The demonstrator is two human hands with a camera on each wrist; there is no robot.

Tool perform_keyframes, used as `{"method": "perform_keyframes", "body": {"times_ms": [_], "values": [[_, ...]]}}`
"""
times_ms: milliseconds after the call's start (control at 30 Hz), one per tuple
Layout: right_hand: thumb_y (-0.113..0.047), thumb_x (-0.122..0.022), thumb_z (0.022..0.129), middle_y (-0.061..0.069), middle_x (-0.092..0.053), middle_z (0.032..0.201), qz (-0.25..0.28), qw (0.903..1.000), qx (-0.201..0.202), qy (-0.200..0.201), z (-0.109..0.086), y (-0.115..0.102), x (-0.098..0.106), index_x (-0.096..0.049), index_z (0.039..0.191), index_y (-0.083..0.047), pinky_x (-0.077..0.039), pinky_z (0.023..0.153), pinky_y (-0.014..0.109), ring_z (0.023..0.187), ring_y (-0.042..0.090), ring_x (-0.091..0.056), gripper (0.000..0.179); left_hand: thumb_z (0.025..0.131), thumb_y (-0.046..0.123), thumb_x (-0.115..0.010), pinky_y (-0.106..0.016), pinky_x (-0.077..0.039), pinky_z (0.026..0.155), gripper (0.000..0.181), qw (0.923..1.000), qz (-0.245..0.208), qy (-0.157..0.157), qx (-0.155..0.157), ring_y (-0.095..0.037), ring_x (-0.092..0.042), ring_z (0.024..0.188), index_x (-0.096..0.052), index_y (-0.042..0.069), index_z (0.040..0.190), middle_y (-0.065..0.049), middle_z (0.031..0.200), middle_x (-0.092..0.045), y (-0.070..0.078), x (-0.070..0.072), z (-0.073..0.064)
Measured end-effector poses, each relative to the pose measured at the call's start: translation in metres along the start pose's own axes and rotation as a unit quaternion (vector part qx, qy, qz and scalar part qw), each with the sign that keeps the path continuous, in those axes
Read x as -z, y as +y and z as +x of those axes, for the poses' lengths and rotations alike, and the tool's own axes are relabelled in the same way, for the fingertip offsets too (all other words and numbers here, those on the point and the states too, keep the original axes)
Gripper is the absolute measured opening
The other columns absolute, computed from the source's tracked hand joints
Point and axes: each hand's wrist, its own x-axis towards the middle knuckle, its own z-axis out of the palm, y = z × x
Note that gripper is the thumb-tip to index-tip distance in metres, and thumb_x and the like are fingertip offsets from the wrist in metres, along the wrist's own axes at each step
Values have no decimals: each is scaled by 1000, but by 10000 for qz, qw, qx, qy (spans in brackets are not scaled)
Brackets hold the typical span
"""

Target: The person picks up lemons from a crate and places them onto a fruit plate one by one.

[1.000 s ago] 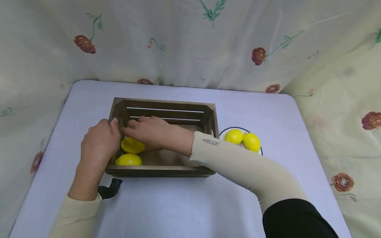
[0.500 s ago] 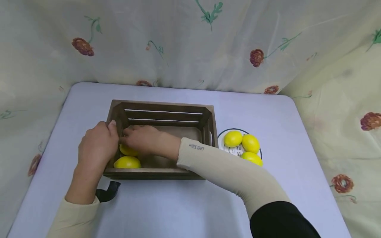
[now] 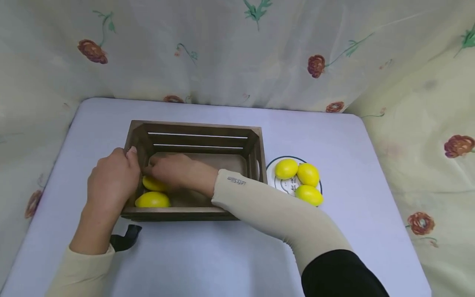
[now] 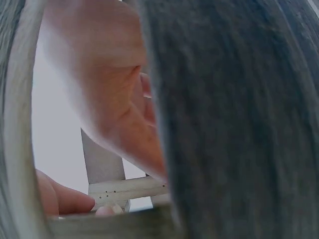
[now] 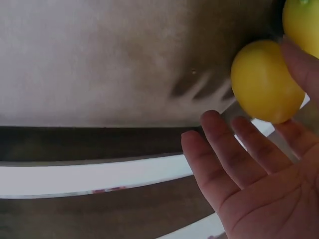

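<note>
A brown slatted wooden crate point(image 3: 196, 124) stands on the table with two yellow lemons in its left end, a nearer lemon point(image 3: 153, 200) and a farther lemon point(image 3: 151, 184). My left hand point(image 3: 113, 177) grips the crate's left end wall; in the left wrist view its fingertips point(image 4: 75, 199) show at the lower left, beside the wood. Inside the crate is my right hand point(image 3: 179, 170), over the farther lemon. The right wrist view shows its fingers fairly straight, thumb and forefinger touching that lemon point(image 5: 264, 82), the palm bare. Part of the second lemon point(image 5: 305, 25) appears at upper right.
Right of the crate, a white plate point(image 3: 280, 184) with a dark rim line bears three lemons point(image 3: 308, 174). A white cloth covers the table point(image 3: 208, 255). Flowered curtains point(image 3: 222, 53) hang behind and to the right. My right sleeve point(image 3: 267, 202) crosses the crate's front corner.
My right hand has shifted farther left inside the crate, over the farther lemon, and the forearm has uncovered a third lemon on the plate. My left hand stays on the crate's end. The view has shifted slightly.
</note>
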Motion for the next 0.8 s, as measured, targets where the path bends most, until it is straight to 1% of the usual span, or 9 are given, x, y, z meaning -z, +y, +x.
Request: {"method": "perform_keyframes", "body": {"times_ms": [200,333,433,567,700,800], "values": [[-21,-63,105,1,-63,130,131,9997,-100,-179,2,0,0,-48,156,-22,-53,88,31,104,14,-61,53,113,36,-26,-58,-53,52,66,9999,110,104,-32,-54,-65,73,-58,-21,110,-39,94,-63,1,0,-2],[-21,-62,106,-1,-67,122,290,9990,-143,-309,2,2,0,-50,153,-21,-52,90,31,102,13,-61,49,113,34,-27,-58,-53,50,65,9996,171,178,-114,-54,-65,70,-58,-23,109,-40,92,-63,3,-2,-2],[-22,-62,105,-2,-67,117,421,9983,-141,-369,3,4,1,-52,150,-20,-51,92,31,101,13,-60,46,114,33,-27,-58,-53,49,66,9995,192,191,-146,-55,-65,70,-58,-24,108,-41,92,-63,3,-2,-2],[-23,-63,105,-1,-66,119,494,9976,-182,-458,4,5,2,-51,151,-20,-51,95,32,103,15,-60,47,114,32,-28,-56,-51,46,64,9994,260,121,-189,-54,-65,68,-58,-24,106,-41,90,-63,2,0,-3],[-24,-64,104,0,-65,119,500,9970,-263,-531,4,6,3,-50,152,-20,-51,94,33,103,15,-59,50,114,30,-29,-51,-48,44,60,9986,427,-94,-282,-50,-63,65,-56,-23,104,-38,84,-61,2,4,-2],[-24,-64,104,0,-65,117,529,9965,-328,-556,3,8,3,-50,153,-20,-51,92,33,101,15,-59,51,114,29,-30,-50,-48,44,58,9982,493,-112,-329,-49,-63,63,-56,-21,102,-37,81,-61,3,5,-2]]}}
